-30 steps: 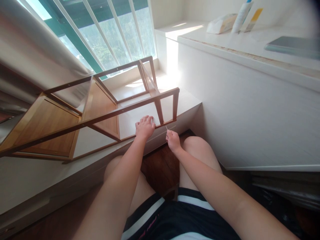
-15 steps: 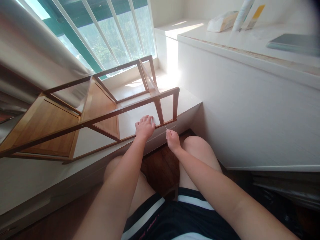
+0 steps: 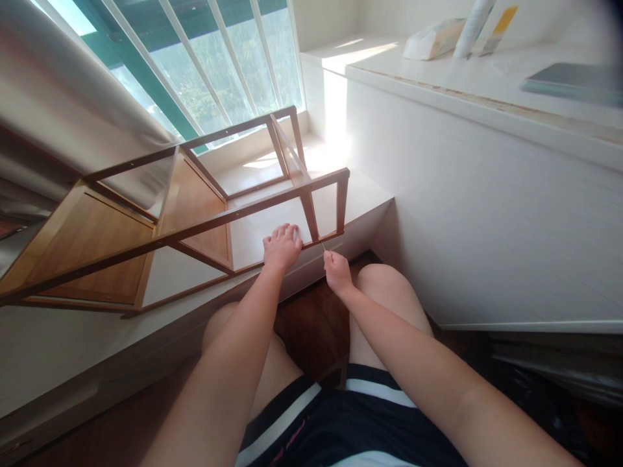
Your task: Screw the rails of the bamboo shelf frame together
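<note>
A brown wooden shelf frame point(image 3: 243, 209) lies on its side along the white window ledge, its shelf boards standing on edge. My left hand point(image 3: 282, 246) is laid over the near lower rail, fingers bent across it; a small whitish spot shows by its fingers, too unclear to name. Just to the right, my right hand point(image 3: 337, 269) is a closed fist around a thin metal shaft point(image 3: 324, 247), which looks like a hex key. Its tip meets the rail where a crosspiece joins it. The fist hides the rest of the tool.
A white counter point(image 3: 438, 175) rises on the right, with a tissue pack point(image 3: 433, 40), a white tube point(image 3: 473, 29) and a flat grey device point(image 3: 572, 83) on top. Behind the shelf are a barred window point(image 3: 209, 71) and a curtain point(image 3: 82, 84). My knees are below the ledge.
Almost nothing differs. The thin shaft in my right hand sits at a slightly different angle; my left hand and the shelf frame keep their places.
</note>
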`<state>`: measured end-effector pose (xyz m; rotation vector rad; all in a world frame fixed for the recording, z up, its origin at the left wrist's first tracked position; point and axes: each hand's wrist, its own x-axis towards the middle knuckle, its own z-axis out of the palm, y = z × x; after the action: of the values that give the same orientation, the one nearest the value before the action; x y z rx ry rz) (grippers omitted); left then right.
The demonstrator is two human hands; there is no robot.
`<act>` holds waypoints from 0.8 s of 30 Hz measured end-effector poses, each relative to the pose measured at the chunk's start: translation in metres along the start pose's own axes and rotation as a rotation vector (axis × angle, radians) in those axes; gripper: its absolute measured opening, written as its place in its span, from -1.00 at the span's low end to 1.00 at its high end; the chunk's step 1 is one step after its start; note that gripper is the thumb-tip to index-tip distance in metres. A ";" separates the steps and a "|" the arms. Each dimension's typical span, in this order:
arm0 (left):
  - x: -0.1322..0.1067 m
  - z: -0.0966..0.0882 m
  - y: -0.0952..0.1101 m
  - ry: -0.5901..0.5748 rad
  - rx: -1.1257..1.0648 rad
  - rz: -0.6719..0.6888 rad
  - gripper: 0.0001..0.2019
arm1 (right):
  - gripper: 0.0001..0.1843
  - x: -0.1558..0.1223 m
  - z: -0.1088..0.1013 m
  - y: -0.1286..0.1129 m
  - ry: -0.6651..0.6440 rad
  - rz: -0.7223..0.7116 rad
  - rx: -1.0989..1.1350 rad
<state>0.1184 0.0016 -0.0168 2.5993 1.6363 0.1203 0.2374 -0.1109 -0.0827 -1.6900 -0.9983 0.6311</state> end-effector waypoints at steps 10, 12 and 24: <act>-0.001 -0.003 0.002 -0.017 0.001 -0.011 -0.57 | -0.59 0.000 0.000 0.003 0.023 -0.056 -0.232; -0.001 -0.003 0.003 -0.019 0.006 -0.015 -0.57 | -0.59 0.000 0.000 0.002 0.016 -0.061 -0.321; -0.001 -0.001 0.001 -0.008 0.003 -0.006 -0.57 | -0.61 0.002 -0.005 -0.004 0.012 -0.063 -0.408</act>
<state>0.1191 0.0006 -0.0156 2.5933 1.6426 0.1078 0.2418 -0.1111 -0.0772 -2.0024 -1.2272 0.3914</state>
